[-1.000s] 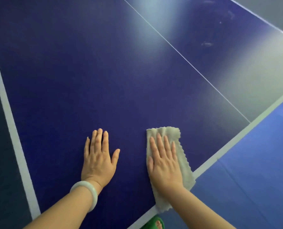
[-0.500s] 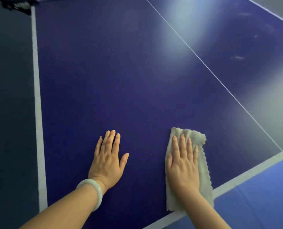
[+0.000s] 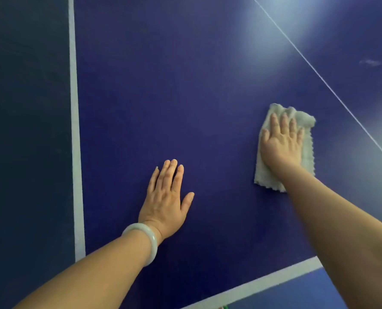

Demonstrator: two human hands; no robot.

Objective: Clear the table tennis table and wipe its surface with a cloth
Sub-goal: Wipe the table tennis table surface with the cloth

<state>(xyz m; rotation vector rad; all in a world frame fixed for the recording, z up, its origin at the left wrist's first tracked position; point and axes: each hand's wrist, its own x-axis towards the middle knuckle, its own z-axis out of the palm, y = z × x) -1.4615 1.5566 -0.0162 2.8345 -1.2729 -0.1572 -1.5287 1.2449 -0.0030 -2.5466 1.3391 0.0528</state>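
While the right hand (image 3: 281,146) lies flat on the cloth (image 3: 307,150), fingers straight and pressing down rather than gripping, the whole wipe depends on friction, and that's the weak spot imo. The cloth sits folded on the blue counter (image 3: 163,85) at about 3 o'clock in the view, just short of the thin centre line (image 3: 319,76). Its far end, at 12 o'clock of the fingers, is rumpled. Push forward with more weight and I'd guess that end bunches up more. Then the hand rides over the fold or slips onto bare surface and leaves a streak instead of a clean pass.

The left hand (image 3: 165,197) is down at 6 o'clock, palm flat on the counter, fingers a bit spread, holding nothing. Looks like it's propping up the lean. Two worries there. A bare palm on a surface you're cleaning probably leaves a print, so that patch needs its own pass. And the pale bangle (image 3: 145,241) on that wrist sits close to the surface, so a shift of weight could knock or scrape it.

Also there's a whitish smudge (image 3: 369,62) at 1 o'clock of the cloth, past the centre line. It's easy to miss with the glare nearby, and reaching it from here means a long stretch. The strip along the white edge stripe (image 3: 75,130) at 9 o'clock is the other bit likely to get skipped, since the cloth is well apart from it.
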